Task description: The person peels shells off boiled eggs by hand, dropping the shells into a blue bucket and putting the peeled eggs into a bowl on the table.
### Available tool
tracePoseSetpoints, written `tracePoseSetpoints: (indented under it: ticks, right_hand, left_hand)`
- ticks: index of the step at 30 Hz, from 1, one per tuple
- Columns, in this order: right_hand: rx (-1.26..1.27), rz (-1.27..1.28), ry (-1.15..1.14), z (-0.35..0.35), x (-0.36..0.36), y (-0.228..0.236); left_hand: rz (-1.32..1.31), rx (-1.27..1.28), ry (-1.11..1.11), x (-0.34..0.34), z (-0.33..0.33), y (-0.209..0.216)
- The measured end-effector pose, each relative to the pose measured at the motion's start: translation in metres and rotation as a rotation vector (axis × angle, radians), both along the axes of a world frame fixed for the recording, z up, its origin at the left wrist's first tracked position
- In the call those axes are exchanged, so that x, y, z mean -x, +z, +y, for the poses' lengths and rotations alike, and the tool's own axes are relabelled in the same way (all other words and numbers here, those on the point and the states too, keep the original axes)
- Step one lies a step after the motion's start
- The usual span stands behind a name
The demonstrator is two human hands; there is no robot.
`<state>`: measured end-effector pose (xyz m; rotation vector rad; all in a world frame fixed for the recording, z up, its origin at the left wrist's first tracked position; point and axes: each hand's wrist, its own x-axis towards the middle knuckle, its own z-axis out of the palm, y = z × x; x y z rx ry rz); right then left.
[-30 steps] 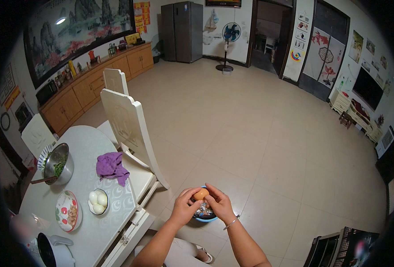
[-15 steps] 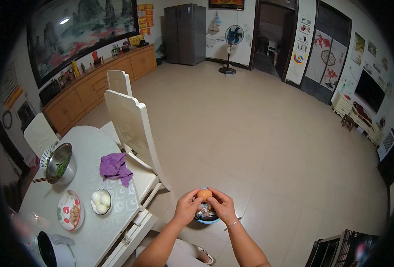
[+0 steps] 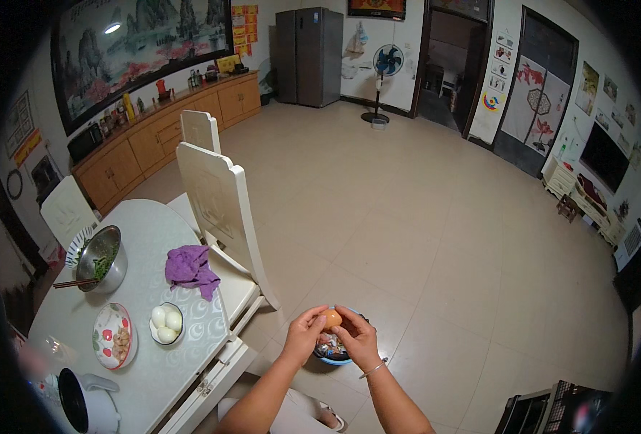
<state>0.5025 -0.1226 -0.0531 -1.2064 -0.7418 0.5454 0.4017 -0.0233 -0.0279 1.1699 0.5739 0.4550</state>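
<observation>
Between the fingertips of both my hands is a brown egg [image 3: 332,318]. My left hand [image 3: 306,333] grips it from one side, my right hand [image 3: 358,337] from the other, thumbs close together. Whether its shell is cracked is too small to tell. Directly beneath sits a blue-rimmed bin [image 3: 332,360] with mixed litter inside. On the table to my left, a small bowl [image 3: 154,335] holds several peeled white eggs [image 3: 167,334]. Beside it stands a bowl with red patterns [image 3: 103,357] containing pale pinkish pieces.
The round table [image 3: 150,239] also bears a steel bowl [image 3: 115,273] of greens with chopsticks, a purple cloth [image 3: 191,269] and a white pot-like appliance [image 3: 97,409]. White chairs [image 3: 223,210] stand along its far side. A black crate [image 3: 562,409] is at lower right.
The egg has turned a little between my fingers and my right hand has shifted slightly left and down. The whole view has swung slightly. Both hands keep their hold.
</observation>
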Motion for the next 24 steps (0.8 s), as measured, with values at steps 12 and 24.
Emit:
tracePoseSetpoints:
  ticks: [12, 24]
  right_hand:
    - [0.051, 0.198, 0.036, 0.000, -0.004, 0.004]
    - [0.134, 0.138, 0.061, -0.007, -0.008, 0.010]
  left_hand:
    - [-0.127, 0.020, 0.063, 0.004, -0.002, 0.005]
    - [-0.140, -0.004, 0.013, 0.008, 0.003, -0.010]
